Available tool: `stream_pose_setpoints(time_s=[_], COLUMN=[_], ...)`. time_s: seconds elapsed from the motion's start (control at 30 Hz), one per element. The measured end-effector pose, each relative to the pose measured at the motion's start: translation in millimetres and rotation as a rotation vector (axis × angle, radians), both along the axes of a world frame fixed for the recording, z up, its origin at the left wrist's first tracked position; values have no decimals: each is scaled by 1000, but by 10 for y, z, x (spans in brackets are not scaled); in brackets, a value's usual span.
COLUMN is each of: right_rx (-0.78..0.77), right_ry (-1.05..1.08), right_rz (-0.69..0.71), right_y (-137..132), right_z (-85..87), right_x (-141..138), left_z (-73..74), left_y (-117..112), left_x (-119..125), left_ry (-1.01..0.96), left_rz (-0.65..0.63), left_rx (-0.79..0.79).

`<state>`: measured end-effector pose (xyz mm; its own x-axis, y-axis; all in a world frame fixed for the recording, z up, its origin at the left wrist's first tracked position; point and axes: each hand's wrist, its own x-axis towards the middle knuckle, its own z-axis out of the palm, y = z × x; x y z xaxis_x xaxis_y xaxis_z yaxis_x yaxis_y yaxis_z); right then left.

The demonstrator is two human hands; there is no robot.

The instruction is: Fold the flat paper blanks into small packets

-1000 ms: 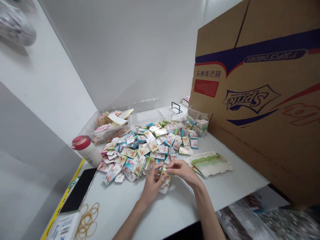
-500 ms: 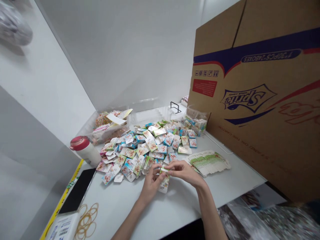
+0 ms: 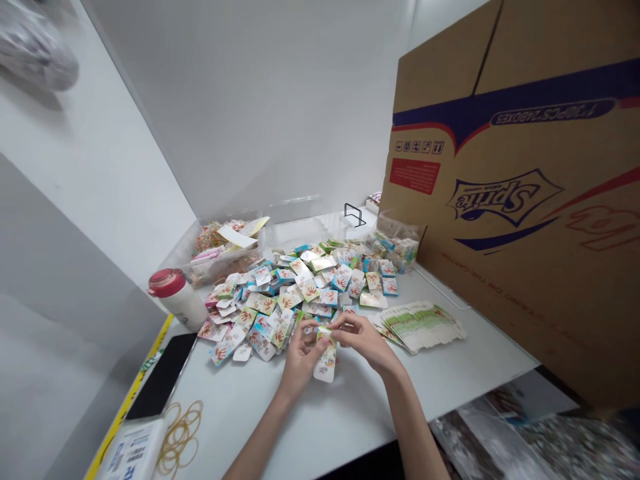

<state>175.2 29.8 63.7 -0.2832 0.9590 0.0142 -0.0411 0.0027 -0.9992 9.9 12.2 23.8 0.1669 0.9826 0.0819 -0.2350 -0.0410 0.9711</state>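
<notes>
My left hand (image 3: 301, 357) and my right hand (image 3: 363, 339) meet over the white table (image 3: 450, 380), pinching a small printed card packet (image 3: 325, 363) between their fingertips. Its lower end hangs below my fingers, and my fingers hide its top. Just beyond my hands lies a large loose pile of similar white, blue and green packets (image 3: 295, 293) with red hand-shaped prints. To the right of my right hand sits a fanned stack of flat green-and-white cards (image 3: 420, 327).
A large upside-down Sprite cardboard carton (image 3: 510, 187) stands at the right. Behind the pile are a clear plastic bin (image 3: 220, 253) and a clear container of packets (image 3: 397, 252). On the left are a red-capped white bottle (image 3: 177, 300), a black phone (image 3: 161, 377) and rubber bands (image 3: 179, 433).
My hands stay together on the packet, which now hangs slightly lower and more to the left. My fingers have shifted a little along it. The pile and the stack look unchanged.
</notes>
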Motion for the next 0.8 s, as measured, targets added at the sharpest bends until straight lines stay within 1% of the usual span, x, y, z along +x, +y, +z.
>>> stream_pose_setpoints(time_s=[0.17,0.33,0.43,0.57,0.7,0.8], right_rx=[-25,15,20,34,31,22], right_ry=[32,-4,-18,-44,-31,4], right_rz=[-22,42,36,48,71,45], right_y=[5,6,-6,-48,-67,-59], right_z=[-5,-12,-4,28,54,52], right_x=[-4,-9,-12,20,62,62], left_z=[-35,27,49,19,-13,-7], left_y=[8,23,4,-17,-3,21], left_x=[17,5,-2,1,16,24], left_ry=[-14,-14,-12,1,45,34], left_rz=[-10,-18,-19,-17,-55,-5], left_rx=[-12,-7,-7,-15,-8,-7])
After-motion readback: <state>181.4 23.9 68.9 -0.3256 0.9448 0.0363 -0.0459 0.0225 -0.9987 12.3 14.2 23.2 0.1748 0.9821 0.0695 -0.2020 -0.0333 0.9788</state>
